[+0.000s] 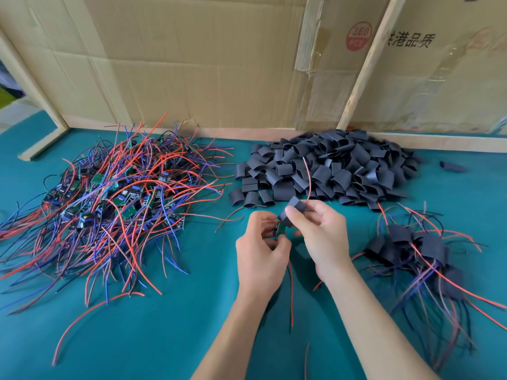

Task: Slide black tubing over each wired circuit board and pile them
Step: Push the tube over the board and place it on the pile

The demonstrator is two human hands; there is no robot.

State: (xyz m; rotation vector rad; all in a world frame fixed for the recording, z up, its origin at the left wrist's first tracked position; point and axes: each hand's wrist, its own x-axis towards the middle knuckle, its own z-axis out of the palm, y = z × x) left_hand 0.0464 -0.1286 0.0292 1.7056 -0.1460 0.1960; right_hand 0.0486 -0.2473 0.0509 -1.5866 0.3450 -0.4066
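A teal table cover (164, 338) lies before flattened cardboard sheets (192, 64) backed onto wooden battens (365, 67).

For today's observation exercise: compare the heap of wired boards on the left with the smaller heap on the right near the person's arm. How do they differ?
The left heap is much larger and broader than the right heap. In the left heap the green boards lie bare; in the right heap black tubing covers them. The left heap lies beside the left hand, the right heap beside the right hand. Both trail red and blue wires over the teal cloth.
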